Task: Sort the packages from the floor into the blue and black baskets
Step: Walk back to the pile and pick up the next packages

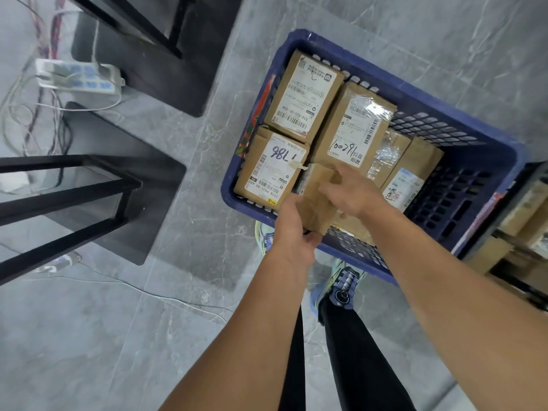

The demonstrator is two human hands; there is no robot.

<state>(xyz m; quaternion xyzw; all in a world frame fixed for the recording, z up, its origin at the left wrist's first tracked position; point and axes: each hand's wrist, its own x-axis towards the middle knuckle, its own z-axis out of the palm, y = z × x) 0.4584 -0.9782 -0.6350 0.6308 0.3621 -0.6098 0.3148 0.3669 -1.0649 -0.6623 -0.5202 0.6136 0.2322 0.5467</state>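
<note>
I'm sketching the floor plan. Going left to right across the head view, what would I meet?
Power strip → box marked 786 → held small box → right wall of the blue basket → black basket.

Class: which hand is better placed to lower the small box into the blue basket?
Left, probably. The left hand grips the small box at its near end, bearing it above the blue basket; the right hand lies over its top, grip unclear.

Both hands (292, 229) (353, 192) hold a small box (317, 185) over the blue basket (385, 83).
</note>
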